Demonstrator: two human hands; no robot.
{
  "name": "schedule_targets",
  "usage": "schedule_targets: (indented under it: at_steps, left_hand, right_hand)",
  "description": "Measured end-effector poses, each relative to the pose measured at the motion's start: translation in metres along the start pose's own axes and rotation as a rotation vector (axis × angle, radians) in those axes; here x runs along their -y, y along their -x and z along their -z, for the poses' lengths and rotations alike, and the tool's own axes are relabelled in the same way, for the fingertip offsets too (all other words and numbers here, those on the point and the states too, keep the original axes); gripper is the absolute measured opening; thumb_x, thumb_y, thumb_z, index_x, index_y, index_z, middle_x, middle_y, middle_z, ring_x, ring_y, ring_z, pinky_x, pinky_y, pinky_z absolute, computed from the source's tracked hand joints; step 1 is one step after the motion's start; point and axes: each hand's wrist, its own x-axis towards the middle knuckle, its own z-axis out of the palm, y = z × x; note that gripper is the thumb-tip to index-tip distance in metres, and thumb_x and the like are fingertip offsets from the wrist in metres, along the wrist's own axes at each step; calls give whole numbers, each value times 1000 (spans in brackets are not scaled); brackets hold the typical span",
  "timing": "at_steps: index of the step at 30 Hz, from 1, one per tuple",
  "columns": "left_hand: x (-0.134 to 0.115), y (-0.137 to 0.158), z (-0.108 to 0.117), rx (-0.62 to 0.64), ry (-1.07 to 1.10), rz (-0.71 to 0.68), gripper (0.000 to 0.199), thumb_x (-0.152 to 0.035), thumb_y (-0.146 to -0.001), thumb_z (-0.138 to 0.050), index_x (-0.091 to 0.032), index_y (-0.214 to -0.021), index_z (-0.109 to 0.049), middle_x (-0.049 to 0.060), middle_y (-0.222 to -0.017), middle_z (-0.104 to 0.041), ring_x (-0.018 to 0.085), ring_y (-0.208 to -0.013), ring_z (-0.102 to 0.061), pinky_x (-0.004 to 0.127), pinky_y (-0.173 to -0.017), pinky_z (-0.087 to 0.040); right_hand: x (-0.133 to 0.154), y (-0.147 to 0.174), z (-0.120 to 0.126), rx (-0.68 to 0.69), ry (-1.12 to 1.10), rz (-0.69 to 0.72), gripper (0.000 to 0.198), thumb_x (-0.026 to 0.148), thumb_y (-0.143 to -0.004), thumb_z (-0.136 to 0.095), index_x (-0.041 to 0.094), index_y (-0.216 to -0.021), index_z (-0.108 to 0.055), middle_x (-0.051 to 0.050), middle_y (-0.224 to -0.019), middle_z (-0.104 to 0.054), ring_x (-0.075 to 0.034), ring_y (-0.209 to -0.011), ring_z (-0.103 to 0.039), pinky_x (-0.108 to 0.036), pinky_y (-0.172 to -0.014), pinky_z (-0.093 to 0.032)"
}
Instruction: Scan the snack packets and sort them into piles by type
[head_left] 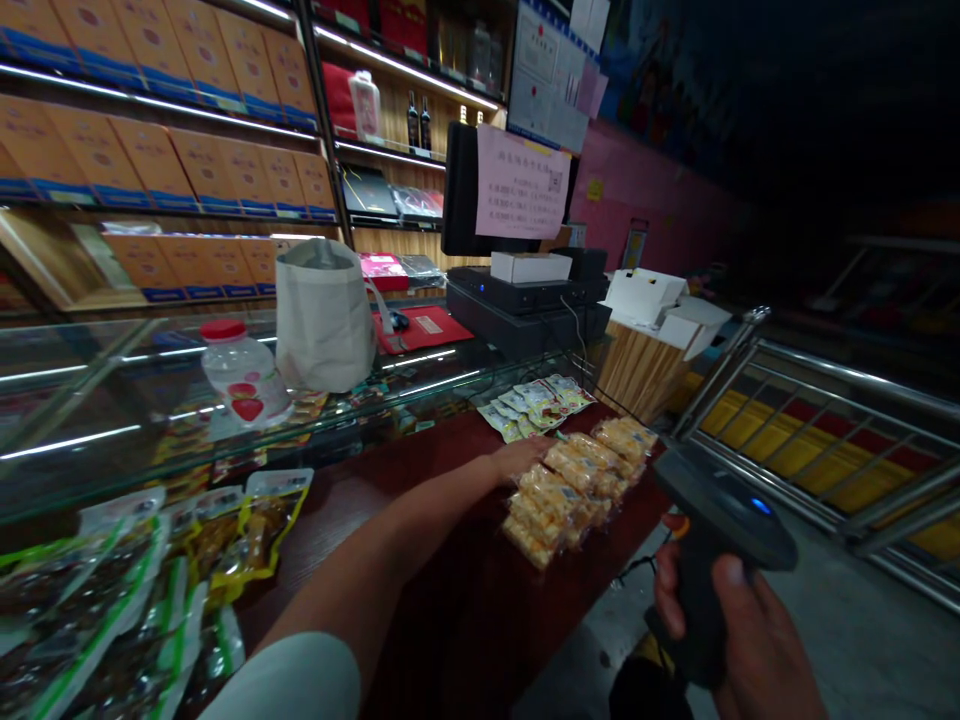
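Observation:
My right hand (750,610) is wrapped round the handle of a black barcode scanner (720,510), its blue light lit on top. The scanner's head points left, toward several clear-wrapped packs of pale yellow snacks (577,485) lying in rows on the dark red counter (442,590). My left arm reaches across the counter, and my left hand (521,460) is at the left side of these packs. Its fingers are mostly hidden behind them. Just beyond that hand lie several small white-and-green sachets (536,405).
Several green-edged food pouches (112,600) lie at the left. A red-lidded plastic jar (244,380) and a pale cloth bag (322,315) stand on the glass case. Behind are a cash register screen (461,190) and a white box (645,295). Metal railings (847,450) run along the right.

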Motion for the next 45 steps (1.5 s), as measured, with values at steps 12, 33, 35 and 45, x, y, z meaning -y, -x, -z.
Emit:
schedule_targets:
  at_steps: [12, 33, 35, 45]
  left_hand:
    - [-83, 131, 32, -105, -48, 259, 33, -30, -92, -62, -24, -124, -65, 13, -144, -58, 26, -134, -53, 39, -113, -41]
    - [-184, 195, 3, -806, 525, 1011, 28, -33, -71, -74, -22, -90, -58, 0, -83, -69, 22, -78, -68, 38, -77, -56]
    - [-198, 191, 8, -869, 830, 949, 39, -39, -67, -80, -21, -95, -58, 2, -88, -72, 21, -75, -69, 36, -72, -57]
    - [-236, 188, 27, -870, 1126, 889, 37, -44, -67, -86, -15, -85, -70, 5, -84, -75, 16, -66, -69, 30, -69, -56]
  right_hand:
    - [-11, 7, -12, 90, -211, -22, 45, 64, -85, -66, 19, -88, -69, -3, -66, -66, -12, -47, -52, -23, -47, -43]
    - [-34, 9, -74, 353, -165, -73, 45, 63, -86, -67, 18, -79, -62, 1, -57, -63, -11, -45, -50, -23, -46, -39]
    - [-37, 6, -85, 351, -146, -69, 42, 60, -84, -70, 19, -81, -61, 4, -51, -58, -11, -45, -49, -22, -46, -38]
    - [-55, 4, -117, 333, -91, -61, 38, 45, -72, -82, 18, -93, -64, 7, -51, -58, -13, -44, -50, -24, -46, -39]
